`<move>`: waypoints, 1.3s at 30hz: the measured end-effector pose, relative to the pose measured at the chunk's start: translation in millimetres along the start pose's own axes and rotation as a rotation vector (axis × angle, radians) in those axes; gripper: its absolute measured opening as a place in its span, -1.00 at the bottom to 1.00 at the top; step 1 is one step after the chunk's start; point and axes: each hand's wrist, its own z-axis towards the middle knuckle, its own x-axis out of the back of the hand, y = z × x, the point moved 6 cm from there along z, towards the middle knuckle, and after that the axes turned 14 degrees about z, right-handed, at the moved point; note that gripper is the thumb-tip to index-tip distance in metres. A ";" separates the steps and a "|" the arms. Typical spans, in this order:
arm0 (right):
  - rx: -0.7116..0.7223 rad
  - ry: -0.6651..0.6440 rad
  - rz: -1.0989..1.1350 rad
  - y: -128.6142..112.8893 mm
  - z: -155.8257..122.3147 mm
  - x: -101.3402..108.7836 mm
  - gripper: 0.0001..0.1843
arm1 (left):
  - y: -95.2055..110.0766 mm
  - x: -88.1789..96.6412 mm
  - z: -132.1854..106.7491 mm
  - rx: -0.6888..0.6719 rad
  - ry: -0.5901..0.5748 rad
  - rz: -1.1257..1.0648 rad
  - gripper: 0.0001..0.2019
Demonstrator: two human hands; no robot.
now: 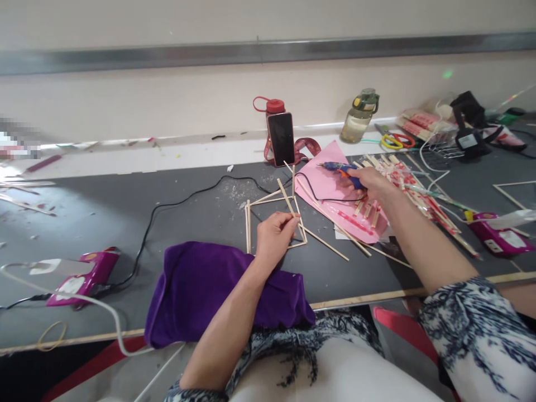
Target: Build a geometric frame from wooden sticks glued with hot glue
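Observation:
My left hand [276, 233] pinches a thin wooden chopstick [285, 195] between thumb and fingers, its upper end slanting up and left. Under and around that hand is a small frame [248, 226] of chopsticks joined at the corners. Loose chopsticks [324, 242] lie to its right. In my right hand [363, 181] is a blue glue gun [337, 166], its nozzle pointing left over a pink sheet [320, 173]. The fingers wrap round its handle. Several chopsticks in red-printed wrappers [412, 190] are heaped just beyond that hand.
A purple cloth [196, 296] covers the near table edge. A black cord [157, 209] runs from a magenta power strip [86, 276] toward the glue gun. Behind stand a phone [281, 139] against a red-capped bottle, a clear bottle [358, 120] and scissors [396, 140]. Another magenta strip [500, 234] lies right.

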 end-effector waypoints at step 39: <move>0.130 -0.595 -0.119 13.2 -109.9 4.1 -0.68 | 17.2 4.9 -6.7 -0.105 0.050 0.012 -0.84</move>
